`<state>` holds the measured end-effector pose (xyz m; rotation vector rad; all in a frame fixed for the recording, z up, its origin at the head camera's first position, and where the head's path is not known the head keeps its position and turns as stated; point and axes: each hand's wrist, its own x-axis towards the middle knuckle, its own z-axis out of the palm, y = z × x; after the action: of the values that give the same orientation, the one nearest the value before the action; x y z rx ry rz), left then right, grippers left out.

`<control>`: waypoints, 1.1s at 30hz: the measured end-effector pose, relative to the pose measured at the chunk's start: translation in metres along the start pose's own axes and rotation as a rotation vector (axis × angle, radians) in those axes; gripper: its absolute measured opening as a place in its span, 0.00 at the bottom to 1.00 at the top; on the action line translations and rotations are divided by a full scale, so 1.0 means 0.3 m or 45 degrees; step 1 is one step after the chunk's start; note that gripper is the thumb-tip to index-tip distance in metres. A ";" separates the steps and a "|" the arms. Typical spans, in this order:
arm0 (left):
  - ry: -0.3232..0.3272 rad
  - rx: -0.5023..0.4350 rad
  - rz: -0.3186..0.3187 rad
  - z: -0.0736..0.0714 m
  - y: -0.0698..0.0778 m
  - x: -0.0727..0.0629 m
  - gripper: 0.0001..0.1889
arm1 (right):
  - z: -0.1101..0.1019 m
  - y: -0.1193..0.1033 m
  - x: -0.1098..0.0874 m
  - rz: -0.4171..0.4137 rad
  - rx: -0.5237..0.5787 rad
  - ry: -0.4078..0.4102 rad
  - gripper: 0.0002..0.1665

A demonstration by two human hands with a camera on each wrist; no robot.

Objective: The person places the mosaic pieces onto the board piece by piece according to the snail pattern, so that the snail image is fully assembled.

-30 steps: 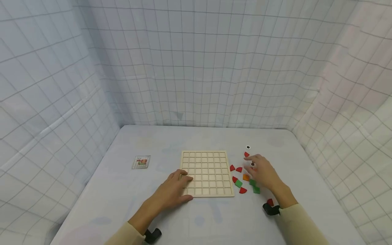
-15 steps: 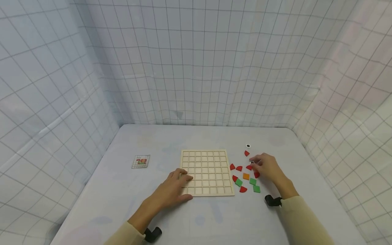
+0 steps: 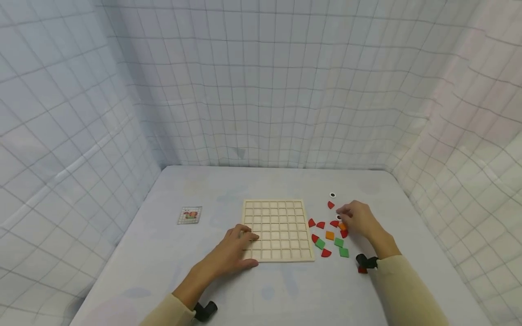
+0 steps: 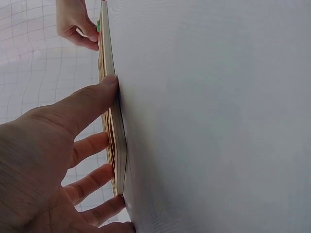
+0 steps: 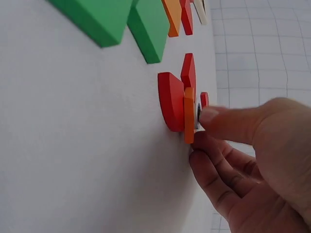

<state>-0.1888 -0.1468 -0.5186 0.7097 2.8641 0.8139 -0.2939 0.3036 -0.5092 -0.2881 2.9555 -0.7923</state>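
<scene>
My left hand (image 3: pixel 230 253) rests on the left side of a pale wooden grid board (image 3: pixel 281 231). Its thumb touches the board's near edge and its fingers lie spread, as the left wrist view shows. Right of the board, my right hand (image 3: pixel 359 220) has thumb and curled fingers around a small white disc with a black dot (image 3: pixel 339 217), flat and low at the table. In the right wrist view the thumb tip overlaps the disc (image 5: pixel 198 116). An orange square tile (image 5: pixel 189 116) leans beside it, against a red quarter-round tile (image 5: pixel 170 102).
Several red quarter-rounds (image 3: pixel 326 253), green squares (image 3: pixel 344 252) and another orange square (image 3: pixel 330 235) lie right of the board. A second white disc (image 3: pixel 332 195) sits farther back. A picture card (image 3: pixel 190 215) lies at left. Gridded cloth walls (image 3: pixel 269 90) enclose the table.
My right hand has drawn back slightly to the right and its fingers have closed in around the white disc. The orange tile beside it has come into sight. My left hand stays put.
</scene>
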 end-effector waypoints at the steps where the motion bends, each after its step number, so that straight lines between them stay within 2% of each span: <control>1: -0.004 -0.004 0.000 0.000 0.002 0.001 0.35 | -0.004 0.007 -0.002 -0.018 -0.004 -0.013 0.14; 6: -0.002 -0.006 0.002 -0.003 0.014 0.009 0.36 | -0.017 0.030 -0.011 -0.058 -0.007 -0.049 0.15; 11: -0.015 -0.010 -0.009 0.006 0.013 0.008 0.36 | -0.014 0.037 -0.011 -0.047 -0.009 -0.060 0.15; 20: -0.003 0.000 -0.003 0.008 0.008 0.008 0.36 | -0.001 0.030 0.012 -0.051 -0.023 -0.034 0.14; 27: 0.014 -0.015 0.015 0.006 0.000 0.006 0.34 | 0.015 -0.005 0.033 -0.055 -0.020 0.010 0.16; 33: 0.022 -0.036 0.026 0.008 -0.005 0.008 0.33 | 0.055 -0.057 0.052 -0.109 -0.002 0.037 0.16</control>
<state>-0.1910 -0.1456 -0.5214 0.7334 2.8593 0.8657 -0.3045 0.2779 -0.5151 -0.4089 2.9885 -0.8099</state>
